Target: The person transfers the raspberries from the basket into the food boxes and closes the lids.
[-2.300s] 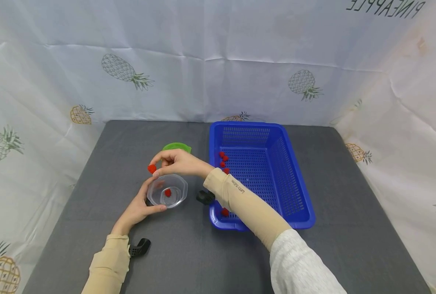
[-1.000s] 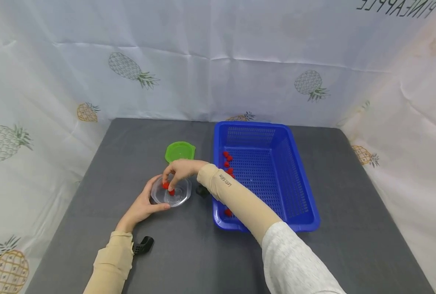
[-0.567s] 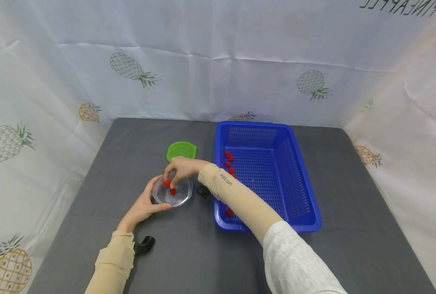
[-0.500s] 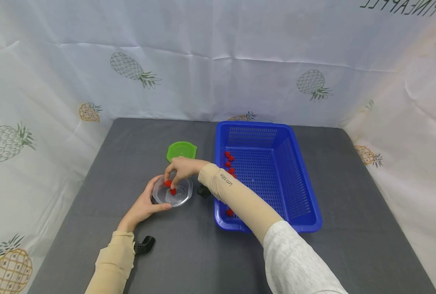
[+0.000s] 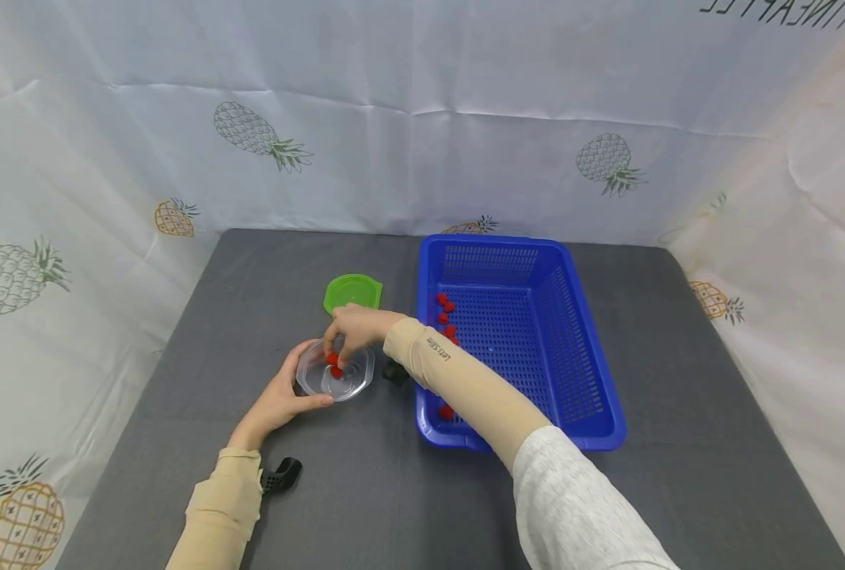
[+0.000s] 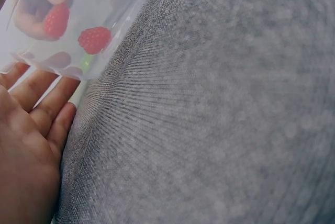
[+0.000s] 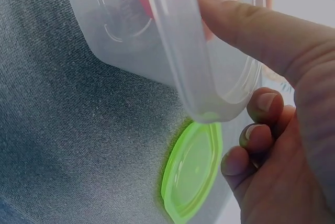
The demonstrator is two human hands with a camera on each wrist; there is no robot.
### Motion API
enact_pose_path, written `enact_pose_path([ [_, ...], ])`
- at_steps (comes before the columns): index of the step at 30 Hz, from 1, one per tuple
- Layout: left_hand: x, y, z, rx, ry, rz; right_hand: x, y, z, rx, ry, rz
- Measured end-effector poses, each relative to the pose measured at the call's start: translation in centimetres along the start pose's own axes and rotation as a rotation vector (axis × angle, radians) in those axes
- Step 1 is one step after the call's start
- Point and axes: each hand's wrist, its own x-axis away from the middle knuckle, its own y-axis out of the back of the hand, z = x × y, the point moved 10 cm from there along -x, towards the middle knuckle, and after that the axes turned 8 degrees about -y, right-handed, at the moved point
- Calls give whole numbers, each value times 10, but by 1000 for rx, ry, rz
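My left hand (image 5: 278,397) holds a clear plastic container (image 5: 356,378) on the table, thumb at the near side and fingers round the far left side. Reaching down into the container from above, my right hand (image 5: 362,326) pinches a red raspberry (image 6: 56,20) between thumb and finger. A second raspberry (image 6: 94,40) lies at the bottom, just beneath the held one. In the right wrist view the container wall partly covers my right fingertips, and the other fingers (image 7: 256,137) are curled outside the rim.
A green lid (image 5: 351,291) lies flat behind the container. To the right stands a blue slotted basket (image 5: 426,273) with several raspberries (image 5: 443,318) along its left side, partly covered by my right forearm. A pineapple-print curtain (image 5: 422,158) hangs behind the grey table (image 5: 365,491).
My right hand has brought the raspberry from beyond the container's left rim down inside, then slightly rightward and lower. The green lid came into fuller view. My left hand keeps its hold.
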Motion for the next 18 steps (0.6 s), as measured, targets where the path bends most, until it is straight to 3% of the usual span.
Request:
enact_pose_path([
  [18,1,1,-3,-23,10,-12,3,0,3,-32,26,-4],
])
